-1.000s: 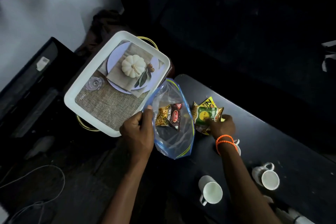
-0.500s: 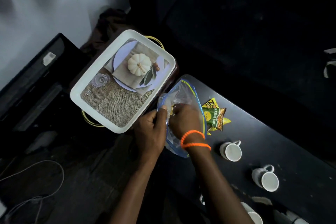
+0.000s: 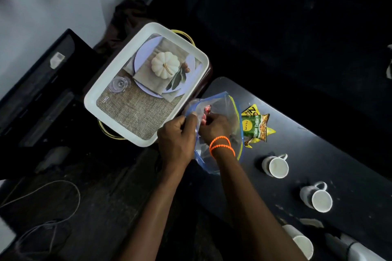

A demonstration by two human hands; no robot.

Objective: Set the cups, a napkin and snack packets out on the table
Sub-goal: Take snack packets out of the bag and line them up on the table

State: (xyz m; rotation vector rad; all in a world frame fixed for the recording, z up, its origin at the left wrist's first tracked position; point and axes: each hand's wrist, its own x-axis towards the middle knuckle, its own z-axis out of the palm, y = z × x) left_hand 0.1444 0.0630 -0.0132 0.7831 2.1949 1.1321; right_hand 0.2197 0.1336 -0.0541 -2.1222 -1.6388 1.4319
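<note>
My left hand (image 3: pixel 177 136) pinches the rim of a clear zip bag (image 3: pixel 230 110) with a blue edge, holding it wide at the dark table's (image 3: pixel 331 154) left end. Inside the bag, my right hand (image 3: pixel 214 126), with orange bands on the wrist, closes on a red snack packet (image 3: pixel 206 112) that is mostly hidden. A green packet (image 3: pixel 255 127) lies on a yellow packet (image 3: pixel 252 110) on the table just right of the bag. Three white cups stand along the table: one (image 3: pixel 274 165), a second (image 3: pixel 316 197), a third (image 3: pixel 300 243) at the bottom edge.
A white tray (image 3: pixel 127 61) printed with a pumpkin place-setting picture rests on a gold-handled stand left of the table. Cables (image 3: pixel 53 207) lie on the dark floor at lower left. A black cabinet stands against the white wall at left.
My right hand let go of the green packet on the table, moved left and went into the bag, where it now grips the red packet. The view shifted slightly.
</note>
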